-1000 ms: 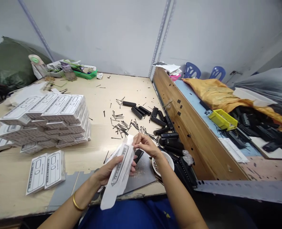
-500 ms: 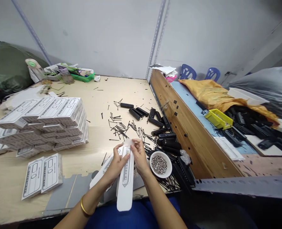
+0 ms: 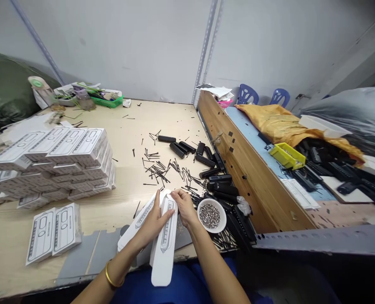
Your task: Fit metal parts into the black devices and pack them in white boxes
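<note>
A long white printed carton lies between my hands, its far end tilted away from me and a flap hanging over the table's front edge. My left hand grips its left side, thumb across the printed face. At the far end, the fingers of my right hand are pinched on the end flap, by the corner. Under my left forearm, a second white carton rests on the table, partly covered. Just right of my right hand stands a white bowl of small metal pieces.
Stacked white boxes stand at left, with two boxes in front. Black pins and black cases litter the middle. A wooden divider borders the right; beyond it sits a yellow bin.
The carton's far flap, which stood out straight, is now bent inward under my right fingers. Both hands stay on the carton, which has shifted slightly toward me. The view has moved a little.
</note>
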